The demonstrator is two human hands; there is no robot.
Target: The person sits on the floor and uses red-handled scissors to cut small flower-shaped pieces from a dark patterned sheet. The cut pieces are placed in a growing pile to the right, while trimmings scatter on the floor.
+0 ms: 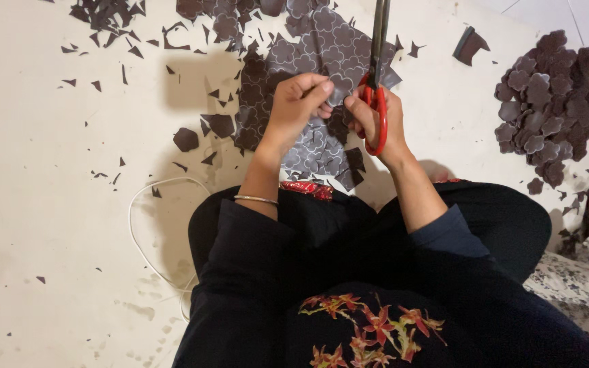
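My left hand [296,103] pinches a small dark piece [336,99] of sheet material marked with pale flower outlines. My right hand [380,121] grips red-handled scissors [377,82], whose dark blades point away from me. The two hands meet over a large dark sheet [322,54] printed with the same flower outlines, lying on the pale floor. A thin metal bangle [255,199] circles my left wrist. Dark sleeves cover both arms.
A heap of cut dark flower shapes [547,102] lies at the right. Small dark offcuts [110,20] are scattered over the floor at the left and top. A white cord [138,225] loops at the left beside my knee. A patterned cloth [581,286] lies at the lower right.
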